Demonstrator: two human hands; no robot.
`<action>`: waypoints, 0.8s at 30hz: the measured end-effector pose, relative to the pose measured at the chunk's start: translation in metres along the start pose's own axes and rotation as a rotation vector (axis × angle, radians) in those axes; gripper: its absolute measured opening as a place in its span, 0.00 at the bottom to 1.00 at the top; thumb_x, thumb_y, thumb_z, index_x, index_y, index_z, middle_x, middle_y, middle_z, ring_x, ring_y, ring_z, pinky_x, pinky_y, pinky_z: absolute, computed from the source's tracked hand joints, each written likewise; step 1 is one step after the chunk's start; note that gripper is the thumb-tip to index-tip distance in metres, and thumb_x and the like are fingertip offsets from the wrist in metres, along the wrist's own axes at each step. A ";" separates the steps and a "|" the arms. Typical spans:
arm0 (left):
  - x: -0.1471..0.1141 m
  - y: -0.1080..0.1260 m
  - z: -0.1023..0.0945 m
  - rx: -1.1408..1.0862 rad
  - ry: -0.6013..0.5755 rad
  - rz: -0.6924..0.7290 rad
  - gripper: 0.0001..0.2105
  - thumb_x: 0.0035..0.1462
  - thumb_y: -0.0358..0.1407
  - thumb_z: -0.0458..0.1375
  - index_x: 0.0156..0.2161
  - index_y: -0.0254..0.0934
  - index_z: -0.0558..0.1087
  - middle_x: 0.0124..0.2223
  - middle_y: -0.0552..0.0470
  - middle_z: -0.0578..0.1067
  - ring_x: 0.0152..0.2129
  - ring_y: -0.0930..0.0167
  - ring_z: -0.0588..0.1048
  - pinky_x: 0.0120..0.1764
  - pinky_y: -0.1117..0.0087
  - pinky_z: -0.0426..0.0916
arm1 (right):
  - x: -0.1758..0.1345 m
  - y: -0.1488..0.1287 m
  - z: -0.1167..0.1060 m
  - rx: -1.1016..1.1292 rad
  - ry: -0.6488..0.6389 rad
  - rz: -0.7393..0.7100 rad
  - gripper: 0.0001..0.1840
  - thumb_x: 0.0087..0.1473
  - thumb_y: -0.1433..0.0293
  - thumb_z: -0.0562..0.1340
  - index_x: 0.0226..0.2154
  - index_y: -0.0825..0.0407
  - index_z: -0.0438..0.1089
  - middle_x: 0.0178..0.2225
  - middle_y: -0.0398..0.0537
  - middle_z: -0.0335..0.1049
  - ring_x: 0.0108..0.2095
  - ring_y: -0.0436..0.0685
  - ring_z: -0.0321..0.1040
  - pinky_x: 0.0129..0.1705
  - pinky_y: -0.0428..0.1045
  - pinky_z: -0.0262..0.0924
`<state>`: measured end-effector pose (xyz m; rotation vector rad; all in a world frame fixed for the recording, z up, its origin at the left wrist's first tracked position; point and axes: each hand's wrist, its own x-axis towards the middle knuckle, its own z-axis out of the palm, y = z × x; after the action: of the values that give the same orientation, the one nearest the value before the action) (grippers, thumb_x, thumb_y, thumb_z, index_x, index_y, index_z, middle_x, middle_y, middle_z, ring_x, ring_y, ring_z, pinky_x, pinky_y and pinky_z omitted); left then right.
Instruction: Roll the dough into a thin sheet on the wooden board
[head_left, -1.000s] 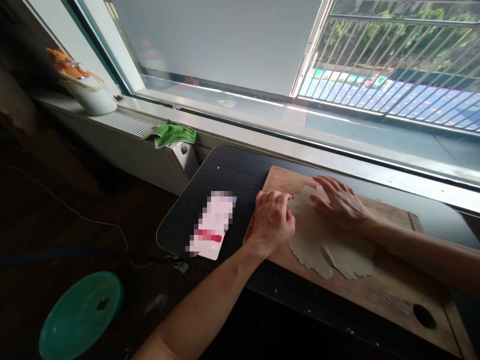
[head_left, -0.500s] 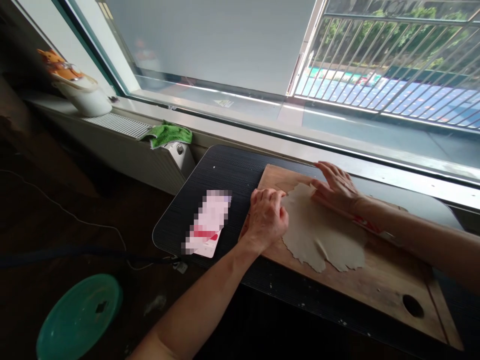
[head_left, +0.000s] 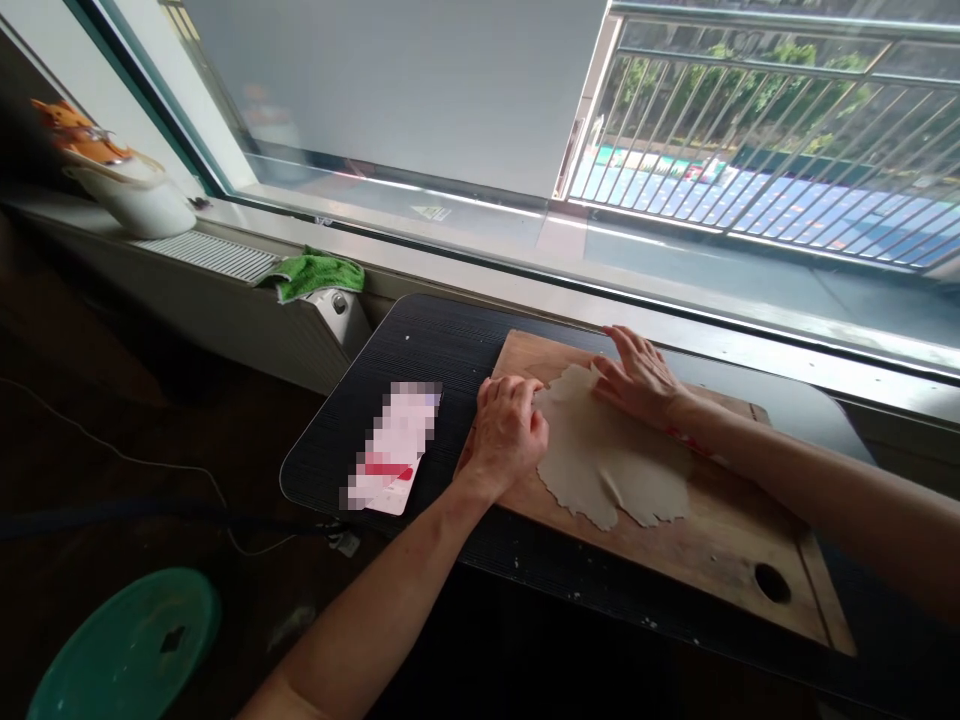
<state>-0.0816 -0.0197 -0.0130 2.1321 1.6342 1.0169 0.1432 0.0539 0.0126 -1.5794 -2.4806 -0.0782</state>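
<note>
A thin, uneven sheet of rolled dough (head_left: 611, 460) lies on a wooden cutting board (head_left: 697, 555). Its near edge is ragged, with a small fold there. At the left edge of the board, my left hand (head_left: 510, 425) is closed, fingers curled, beside the dough's left edge. What its fingers hold, if anything, is hidden. Stretched over the dough's far edge is my right hand (head_left: 641, 375), open, its fingers apart and its palm down. Red markings show beside my right forearm, on something mostly covered by the arm.
The board rests on a black table (head_left: 442, 335) near the window. A phone (head_left: 390, 480) lies left of the board. A green cloth (head_left: 319, 275) and a white bucket (head_left: 142, 200) are on the radiator. A green basin (head_left: 127, 650) is low at left.
The view has shifted, so the table, board and hands appear farther left. Both hands keep nearly the same pose and place relative to the board; the dough looks much the same.
</note>
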 end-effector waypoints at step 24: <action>-0.001 -0.003 0.004 -0.019 0.042 0.030 0.17 0.56 0.25 0.56 0.50 0.37 0.69 0.50 0.45 0.76 0.52 0.62 0.72 0.63 0.53 0.56 | 0.003 -0.003 -0.002 0.001 0.009 0.045 0.35 0.62 0.55 0.53 0.67 0.48 0.53 0.66 0.59 0.58 0.66 0.70 0.53 0.63 0.67 0.52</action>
<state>-0.0814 -0.0190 -0.0176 2.1428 1.6100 1.0891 0.1391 0.0549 0.0151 -1.6300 -2.4366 -0.0777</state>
